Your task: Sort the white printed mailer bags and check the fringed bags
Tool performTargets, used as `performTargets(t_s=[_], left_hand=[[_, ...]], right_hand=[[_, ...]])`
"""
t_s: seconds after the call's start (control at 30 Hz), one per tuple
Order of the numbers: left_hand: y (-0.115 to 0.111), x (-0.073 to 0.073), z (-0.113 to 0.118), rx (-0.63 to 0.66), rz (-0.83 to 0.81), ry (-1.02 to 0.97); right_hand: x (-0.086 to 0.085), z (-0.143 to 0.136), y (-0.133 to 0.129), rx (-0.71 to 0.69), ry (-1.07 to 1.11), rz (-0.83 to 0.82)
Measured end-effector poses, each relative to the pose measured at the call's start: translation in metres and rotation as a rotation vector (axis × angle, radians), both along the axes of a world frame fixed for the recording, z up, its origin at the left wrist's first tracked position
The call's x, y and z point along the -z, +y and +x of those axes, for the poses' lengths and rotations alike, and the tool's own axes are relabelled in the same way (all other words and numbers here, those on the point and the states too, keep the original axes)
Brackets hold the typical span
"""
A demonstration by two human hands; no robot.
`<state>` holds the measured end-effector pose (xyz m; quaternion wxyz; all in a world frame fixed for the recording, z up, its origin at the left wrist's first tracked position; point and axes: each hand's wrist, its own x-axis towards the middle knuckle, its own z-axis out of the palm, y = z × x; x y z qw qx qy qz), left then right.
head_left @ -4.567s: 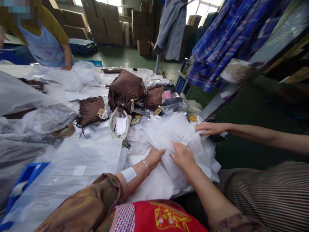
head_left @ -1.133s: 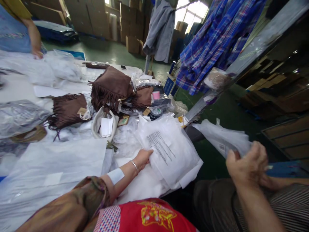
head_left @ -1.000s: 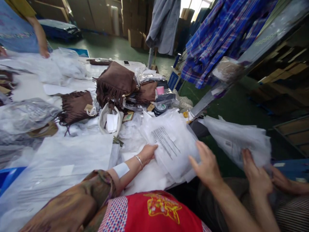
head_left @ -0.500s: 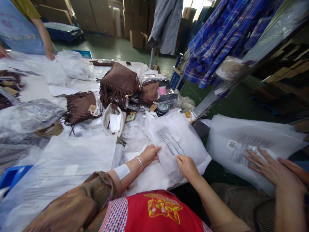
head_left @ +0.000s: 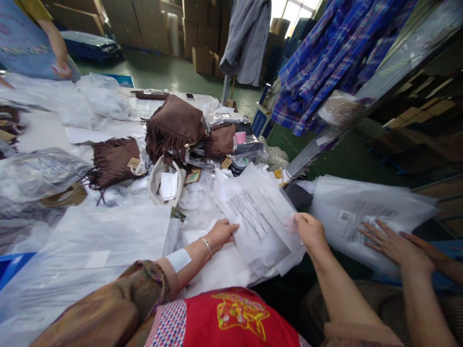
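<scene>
A frosted plastic bag (head_left: 249, 217) with printed text lies in front of me at the table's near edge. My left hand (head_left: 222, 234) pinches its left edge between thumb and fingers. My right hand (head_left: 310, 231) is closed on the right edge of the bag's upper layer, which is lifted and slanted. More white sheets or bags show beneath it. Just beyond are clear crumpled plastic (head_left: 200, 195), a pale pouch with white paper (head_left: 169, 185) and brown fringed bags (head_left: 177, 123).
At the right, another person's hands (head_left: 398, 246) rest on a stack of frosted bags (head_left: 372, 207). A slanted metal post (head_left: 307, 154) and hanging plaid shirt (head_left: 329, 62) stand ahead. Another person (head_left: 36, 43) is at far left. Large frosted bags (head_left: 119, 236) cover the left foreground.
My right hand has moved right and slightly up, drawing the upper layer of the bag with it. My left hand remains at the left edge. The far-left person's hand has lifted.
</scene>
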<state>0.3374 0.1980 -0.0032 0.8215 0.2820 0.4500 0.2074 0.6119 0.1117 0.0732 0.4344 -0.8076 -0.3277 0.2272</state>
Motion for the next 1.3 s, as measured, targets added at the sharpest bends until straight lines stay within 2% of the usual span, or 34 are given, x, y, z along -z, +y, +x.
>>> performTargets(t_s=[0.17, 0.27, 0.37, 0.5, 0.7, 0.9, 1.07, 1.17, 1.3], left_hand=[[0.001, 0.001, 0.001, -0.004, 0.015, 0.020], [0.002, 0.002, 0.001, -0.008, 0.023, 0.031], [0.003, 0.003, 0.002, -0.007, 0.029, 0.039], [0.004, 0.005, 0.002, -0.020, 0.040, 0.066], [0.006, 0.007, 0.000, -0.049, 0.039, 0.131], [0.006, 0.008, -0.001, -0.047, 0.032, 0.129], [0.007, 0.008, -0.001, -0.050, 0.020, 0.124], [0.007, 0.008, -0.002, -0.052, 0.016, 0.131], [0.007, 0.006, -0.004, -0.053, 0.015, 0.141]], right_hand=[[-0.031, 0.020, 0.013, 0.237, 0.116, 0.221], [-0.050, 0.030, 0.019, 0.292, 0.176, 0.334], [-0.062, 0.034, 0.022, 0.340, 0.201, 0.390], [-0.064, 0.031, 0.021, 0.336, 0.191, 0.385], [-0.048, 0.027, 0.019, 0.265, 0.147, 0.313], [-0.040, 0.020, 0.016, 0.071, -0.080, 0.169], [-0.039, -0.016, 0.011, -0.222, -0.355, 0.048], [-0.021, -0.046, 0.004, -0.493, -0.581, 0.095], [0.018, -0.083, -0.011, -0.869, -0.769, 0.069]])
